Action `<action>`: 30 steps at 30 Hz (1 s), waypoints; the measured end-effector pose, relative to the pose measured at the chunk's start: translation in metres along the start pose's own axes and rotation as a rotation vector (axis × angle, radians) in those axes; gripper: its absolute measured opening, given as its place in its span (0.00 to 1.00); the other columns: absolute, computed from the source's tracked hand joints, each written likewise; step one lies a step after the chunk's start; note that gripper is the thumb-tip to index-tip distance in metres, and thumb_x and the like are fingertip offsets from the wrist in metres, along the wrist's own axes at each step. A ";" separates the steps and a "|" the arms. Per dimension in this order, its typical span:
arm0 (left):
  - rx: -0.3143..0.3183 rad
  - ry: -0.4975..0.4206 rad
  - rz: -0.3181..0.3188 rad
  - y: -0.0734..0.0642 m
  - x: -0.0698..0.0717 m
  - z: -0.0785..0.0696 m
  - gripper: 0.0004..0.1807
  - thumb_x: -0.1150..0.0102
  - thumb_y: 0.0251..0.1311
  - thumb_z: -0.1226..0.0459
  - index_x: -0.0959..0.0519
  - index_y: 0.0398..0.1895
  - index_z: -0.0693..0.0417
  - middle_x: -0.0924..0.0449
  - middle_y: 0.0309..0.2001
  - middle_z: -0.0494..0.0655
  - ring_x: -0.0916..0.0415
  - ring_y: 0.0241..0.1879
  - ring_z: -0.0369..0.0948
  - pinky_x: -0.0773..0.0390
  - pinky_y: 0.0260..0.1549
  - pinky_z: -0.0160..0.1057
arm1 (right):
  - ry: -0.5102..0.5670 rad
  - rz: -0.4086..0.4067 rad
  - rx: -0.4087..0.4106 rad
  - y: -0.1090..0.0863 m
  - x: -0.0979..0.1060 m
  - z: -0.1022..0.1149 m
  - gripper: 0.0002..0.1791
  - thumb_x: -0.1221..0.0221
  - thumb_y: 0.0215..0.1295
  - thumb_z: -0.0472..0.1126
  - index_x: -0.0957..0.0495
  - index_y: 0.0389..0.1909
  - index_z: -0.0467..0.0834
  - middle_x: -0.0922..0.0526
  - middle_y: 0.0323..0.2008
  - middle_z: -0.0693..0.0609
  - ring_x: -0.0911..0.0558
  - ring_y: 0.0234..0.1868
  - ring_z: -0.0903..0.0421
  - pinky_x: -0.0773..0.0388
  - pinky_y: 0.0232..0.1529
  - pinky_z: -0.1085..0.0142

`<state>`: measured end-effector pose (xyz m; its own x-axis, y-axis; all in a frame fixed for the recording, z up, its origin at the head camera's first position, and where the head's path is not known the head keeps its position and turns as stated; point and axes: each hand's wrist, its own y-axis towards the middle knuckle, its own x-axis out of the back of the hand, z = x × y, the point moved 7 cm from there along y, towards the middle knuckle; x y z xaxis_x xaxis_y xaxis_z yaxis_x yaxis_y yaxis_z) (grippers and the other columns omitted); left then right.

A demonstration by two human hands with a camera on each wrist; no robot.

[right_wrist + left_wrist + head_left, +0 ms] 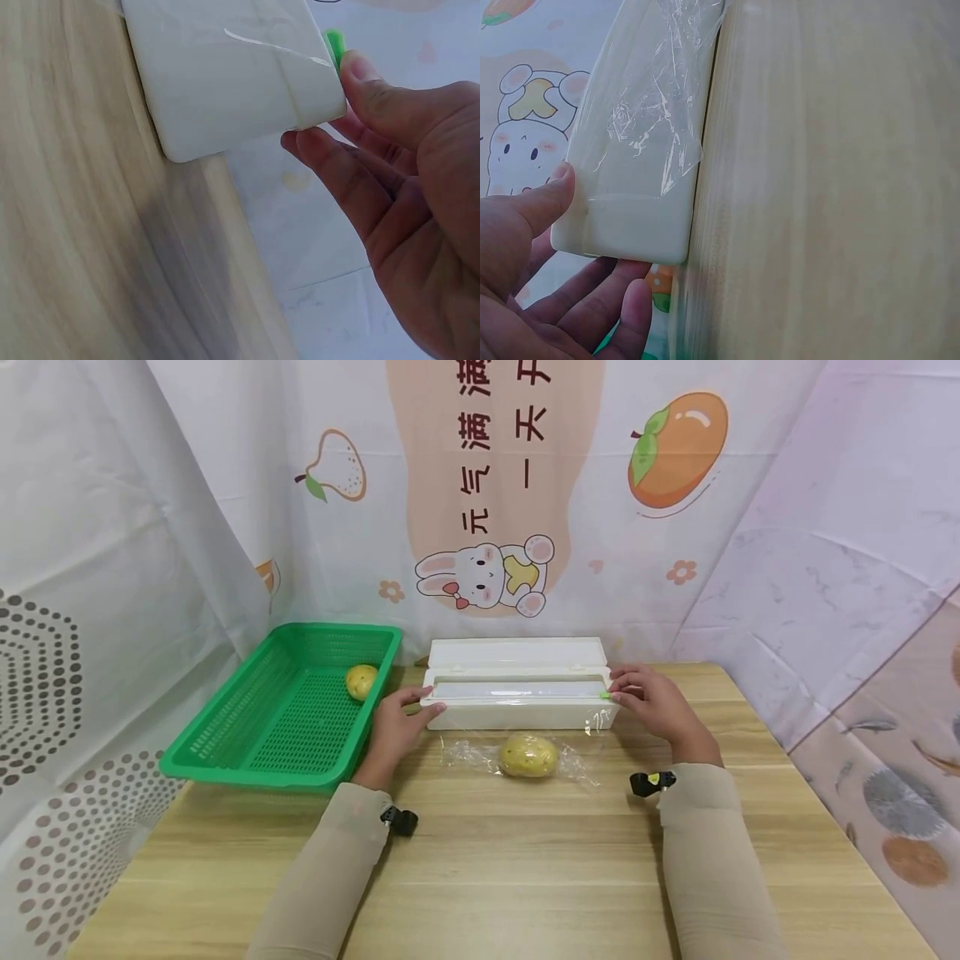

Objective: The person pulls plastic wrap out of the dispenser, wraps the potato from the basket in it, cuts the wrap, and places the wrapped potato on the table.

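A long white cling film dispenser stands on the table with its lid tipped back and a roll inside. My left hand holds its left end, thumb on the upper edge and fingers against the end wall, as the left wrist view shows. At the other end my right hand grips the corner, its thumb touching the small green slider. Loose clear film clings to the dispenser's front. Just before it lies a potato in clear film, the film's ends spread out to both sides.
On the left stands a green plastic basket with a bare potato in it. A printed curtain hangs behind the wooden table. Each sleeve carries a small black wrist camera.
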<state>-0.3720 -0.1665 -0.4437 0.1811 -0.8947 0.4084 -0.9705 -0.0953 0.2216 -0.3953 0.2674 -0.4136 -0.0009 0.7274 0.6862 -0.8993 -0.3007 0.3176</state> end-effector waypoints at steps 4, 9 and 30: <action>-0.004 0.000 -0.012 0.001 0.001 0.001 0.24 0.24 0.59 0.55 0.15 0.57 0.53 0.16 0.61 0.50 0.24 0.65 0.48 0.21 0.60 0.52 | 0.028 0.002 -0.037 -0.002 0.003 -0.005 0.02 0.38 0.71 0.30 0.17 0.40 0.35 0.22 0.63 0.37 0.21 0.61 0.40 0.17 0.49 0.72; -0.020 0.007 -0.021 0.001 0.001 -0.001 0.24 0.24 0.59 0.55 0.15 0.57 0.53 0.16 0.61 0.51 0.23 0.65 0.49 0.21 0.60 0.52 | 0.047 0.005 -0.089 -0.005 0.005 -0.007 0.05 0.38 0.73 0.34 0.16 0.43 0.36 0.21 0.63 0.38 0.22 0.63 0.42 0.16 0.56 0.61; -0.062 0.046 0.014 -0.001 -0.001 -0.005 0.25 0.27 0.62 0.56 0.17 0.60 0.54 0.18 0.62 0.56 0.24 0.66 0.53 0.23 0.63 0.56 | -0.056 0.074 -0.061 -0.001 0.000 0.009 0.14 0.26 0.61 0.42 0.11 0.48 0.46 0.24 0.65 0.39 0.27 0.66 0.39 0.25 0.62 0.36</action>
<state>-0.3705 -0.1632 -0.4405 0.1761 -0.8746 0.4518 -0.9615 -0.0545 0.2692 -0.3901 0.2617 -0.4081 -0.0453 0.6683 0.7425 -0.9226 -0.3130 0.2254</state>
